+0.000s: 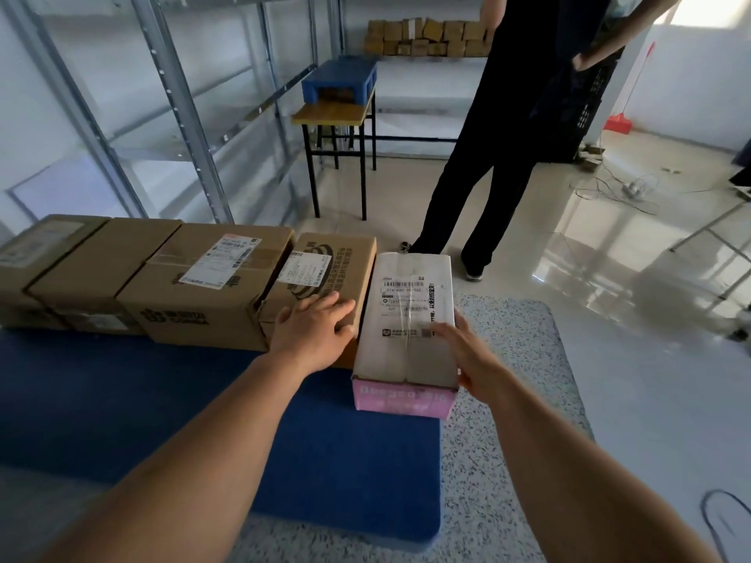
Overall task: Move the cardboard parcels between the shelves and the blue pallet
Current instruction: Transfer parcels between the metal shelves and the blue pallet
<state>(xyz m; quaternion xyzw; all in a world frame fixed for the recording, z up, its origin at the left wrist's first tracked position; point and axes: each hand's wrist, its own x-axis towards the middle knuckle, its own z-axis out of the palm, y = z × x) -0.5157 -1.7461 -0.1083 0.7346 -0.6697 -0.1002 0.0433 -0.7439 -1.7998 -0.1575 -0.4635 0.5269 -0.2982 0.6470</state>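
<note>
Blue pallet point(170, 420), seemingly pink-fronted parcel point(404, 331)

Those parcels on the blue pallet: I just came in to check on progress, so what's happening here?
A person is working at the row of cardboard parcels along the blue pallet. The left hand rests on the brown parcel; the right hand holds the side of the white parcel with a pink end, last in the row. Another person stands nearby.
</note>
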